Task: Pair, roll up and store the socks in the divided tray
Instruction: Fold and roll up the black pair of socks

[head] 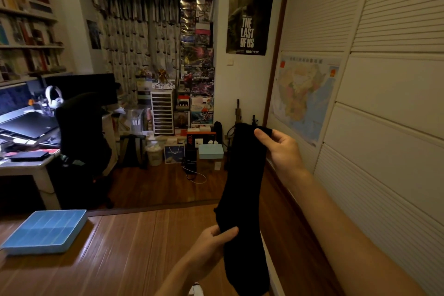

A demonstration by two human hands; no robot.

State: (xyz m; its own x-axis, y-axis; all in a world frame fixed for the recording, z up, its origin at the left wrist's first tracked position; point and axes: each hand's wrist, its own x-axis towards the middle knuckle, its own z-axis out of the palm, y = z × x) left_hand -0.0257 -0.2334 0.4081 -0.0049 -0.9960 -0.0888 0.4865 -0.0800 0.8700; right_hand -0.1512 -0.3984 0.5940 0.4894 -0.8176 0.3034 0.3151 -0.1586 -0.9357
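Both hands pinch a black sock (242,190) held upright: right hand (280,149) at top, left hand (213,243) mid-length. A loosened pinch could drop it, far from the blue divided tray (45,230), lower left.

Black sock (242,182), blue divided tray (45,245)

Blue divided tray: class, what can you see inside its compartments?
Inside the blue divided tray only bare blue dividers and compartment floors show; no socks lie there. Its near wall hides a low strip of the front compartments.
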